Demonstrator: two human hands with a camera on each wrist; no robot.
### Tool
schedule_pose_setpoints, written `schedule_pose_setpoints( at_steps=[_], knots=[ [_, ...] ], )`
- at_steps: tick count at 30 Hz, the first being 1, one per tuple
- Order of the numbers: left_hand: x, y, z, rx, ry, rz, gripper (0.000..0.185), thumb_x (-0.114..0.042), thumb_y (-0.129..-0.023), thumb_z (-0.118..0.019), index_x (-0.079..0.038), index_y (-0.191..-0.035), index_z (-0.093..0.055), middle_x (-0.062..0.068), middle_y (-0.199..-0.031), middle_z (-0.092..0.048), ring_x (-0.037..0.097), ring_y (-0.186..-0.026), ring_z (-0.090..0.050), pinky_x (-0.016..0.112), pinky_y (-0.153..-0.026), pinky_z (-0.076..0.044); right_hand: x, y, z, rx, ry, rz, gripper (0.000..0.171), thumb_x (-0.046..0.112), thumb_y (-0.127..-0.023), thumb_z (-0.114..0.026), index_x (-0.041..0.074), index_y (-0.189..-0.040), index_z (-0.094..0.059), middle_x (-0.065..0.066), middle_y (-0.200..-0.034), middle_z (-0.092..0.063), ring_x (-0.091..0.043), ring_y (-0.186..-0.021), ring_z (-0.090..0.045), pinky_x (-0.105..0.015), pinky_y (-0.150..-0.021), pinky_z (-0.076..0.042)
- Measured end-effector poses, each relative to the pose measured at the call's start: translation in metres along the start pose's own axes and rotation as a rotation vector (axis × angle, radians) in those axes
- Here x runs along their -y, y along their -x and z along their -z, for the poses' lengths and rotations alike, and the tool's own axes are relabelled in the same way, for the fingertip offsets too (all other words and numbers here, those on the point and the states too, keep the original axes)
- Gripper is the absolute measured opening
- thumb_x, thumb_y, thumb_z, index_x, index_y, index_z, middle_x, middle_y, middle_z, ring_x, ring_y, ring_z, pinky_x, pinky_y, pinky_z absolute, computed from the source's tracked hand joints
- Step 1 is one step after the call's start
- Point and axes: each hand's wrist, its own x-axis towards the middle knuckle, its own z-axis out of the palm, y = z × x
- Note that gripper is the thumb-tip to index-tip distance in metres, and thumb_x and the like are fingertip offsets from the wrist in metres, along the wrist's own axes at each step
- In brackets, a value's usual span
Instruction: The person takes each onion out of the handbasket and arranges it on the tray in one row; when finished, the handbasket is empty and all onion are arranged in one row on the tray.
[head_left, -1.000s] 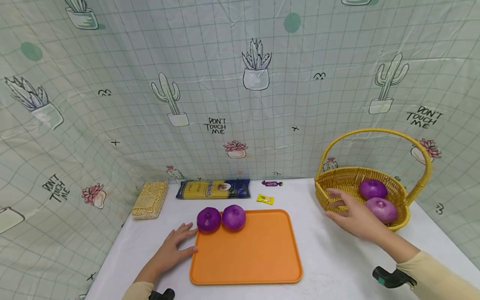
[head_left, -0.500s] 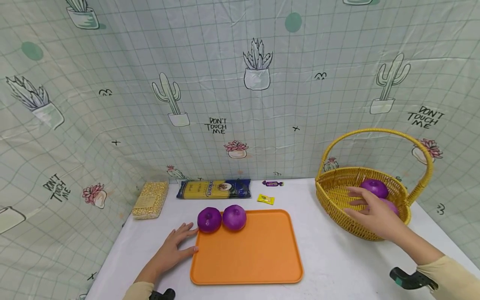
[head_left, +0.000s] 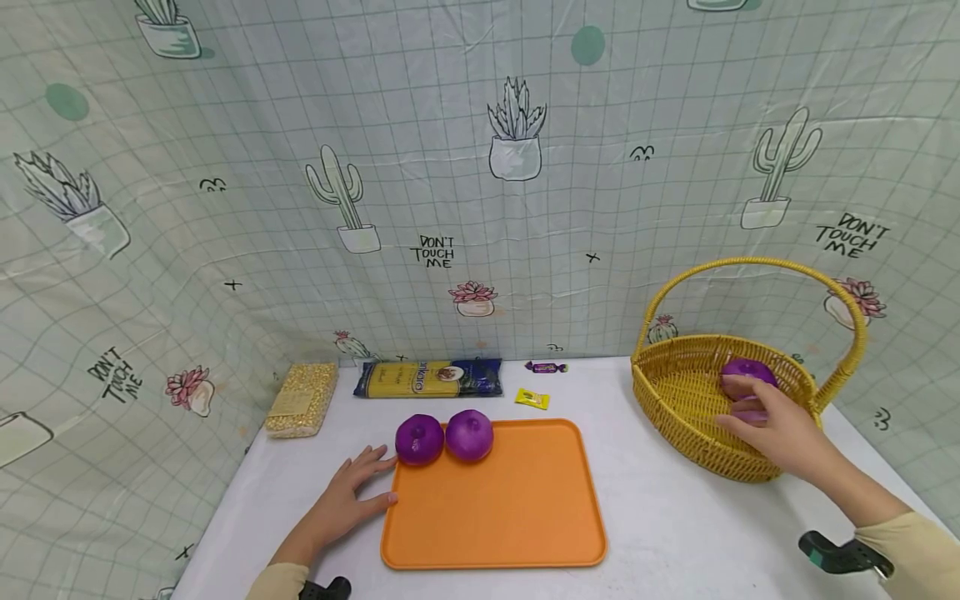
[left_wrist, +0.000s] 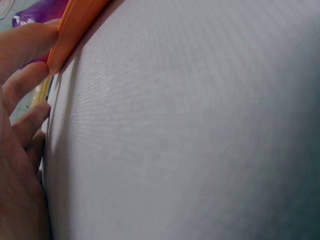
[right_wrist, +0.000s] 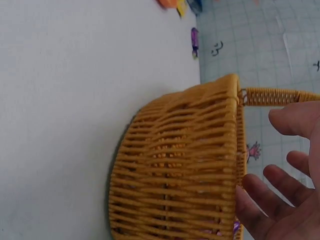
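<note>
My left hand (head_left: 341, 504) rests at the left edge of the orange tray (head_left: 495, 521), thumb and fingertips on its rim, fingers extended. Two purple onions (head_left: 419, 439) sit side by side at the tray's back left corner. On the right, a yellow wicker basket (head_left: 693, 437) with a tall handle holds two more purple onions (head_left: 750, 367). Over its near right rim reaches my right hand (head_left: 787, 429), covering most of the nearer onion. In the right wrist view its fingers (right_wrist: 272, 202) are spread and relaxed beside the basket's rim, with nothing gripped.
Behind the tray lie a blue and yellow pasta packet (head_left: 427, 378), a purple-wrapped candy (head_left: 547, 367) and a yellow-wrapped candy (head_left: 532, 399). A bag of yellow kernels (head_left: 302, 401) lies at the back left. A patterned cloth backdrop (head_left: 480, 208) rises behind the white table (head_left: 637, 533).
My right hand has moved to the right across the basket, from its left part to over the nearer onion. The left hand and the tray have stayed put.
</note>
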Motion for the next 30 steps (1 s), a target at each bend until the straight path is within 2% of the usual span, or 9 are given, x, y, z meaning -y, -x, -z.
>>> schedule_pose_setpoints(
  at_steps=[2, 5, 9, 14, 22, 30],
  knots=[
    [0.000, 0.000, 0.000, 0.001, -0.002, -0.001, 0.061, -0.037, -0.089, -0.079, -0.008, -0.140, -0.061, 0.019, -0.158, -0.041, 0.042, -0.153, -0.017, 0.062, -0.123, 0.000, -0.004, 0.001, 0.001, 0.002, 0.012, -0.017, 0.067, 0.028, -0.100, -0.068, -0.011, -0.145, -0.038, -0.036, -0.131, -0.054, -0.051, -0.110, -0.061, -0.053, -0.083, -0.060],
    [0.000, 0.000, -0.001, 0.001, -0.007, -0.002, 0.061, -0.037, -0.090, -0.079, -0.008, -0.141, -0.061, 0.018, -0.158, -0.041, 0.042, -0.153, -0.017, 0.062, -0.123, -0.001, -0.009, 0.002, 0.004, -0.001, 0.039, -0.032, 0.067, 0.029, -0.100, -0.068, -0.012, -0.144, -0.039, -0.035, -0.123, -0.058, -0.052, -0.108, -0.062, -0.057, -0.084, -0.058],
    [0.000, 0.000, -0.001, -0.003, -0.009, -0.003, 0.061, -0.038, -0.090, -0.078, -0.009, -0.141, -0.061, 0.018, -0.159, -0.041, 0.042, -0.153, -0.017, 0.061, -0.124, -0.001, -0.014, 0.002, 0.008, 0.007, 0.038, -0.041, 0.067, 0.029, -0.100, -0.068, -0.013, -0.143, -0.039, -0.033, -0.121, -0.060, -0.051, -0.107, -0.062, -0.056, -0.083, -0.059],
    [0.001, -0.001, -0.001, -0.002, -0.015, -0.004, 0.061, -0.039, -0.090, -0.078, -0.010, -0.141, -0.061, 0.017, -0.159, -0.040, 0.041, -0.153, -0.017, 0.061, -0.124, -0.001, -0.021, 0.003, 0.011, 0.008, 0.048, -0.059, 0.068, 0.032, -0.100, -0.067, -0.013, -0.144, -0.040, -0.036, -0.126, -0.055, -0.053, -0.109, -0.060, -0.061, -0.086, -0.056],
    [0.003, -0.001, -0.001, -0.002, -0.011, -0.004, 0.061, -0.038, -0.090, -0.078, -0.010, -0.141, -0.061, 0.017, -0.159, -0.041, 0.041, -0.153, -0.017, 0.061, -0.123, -0.001, -0.031, 0.002, 0.010, -0.026, 0.094, -0.078, 0.066, 0.025, -0.099, -0.068, -0.013, -0.145, -0.039, -0.043, -0.134, -0.042, -0.063, -0.114, -0.048, -0.075, -0.088, -0.047],
    [0.002, -0.001, -0.001, -0.008, -0.011, 0.000, 0.061, -0.038, -0.089, -0.079, -0.010, -0.141, -0.062, 0.017, -0.159, -0.041, 0.040, -0.153, -0.018, 0.061, -0.124, -0.001, -0.035, -0.002, 0.008, -0.021, 0.110, -0.084, 0.070, 0.019, -0.095, -0.071, -0.017, -0.144, -0.036, -0.046, -0.135, -0.039, -0.065, -0.116, -0.045, -0.078, -0.090, -0.043]
  ],
)
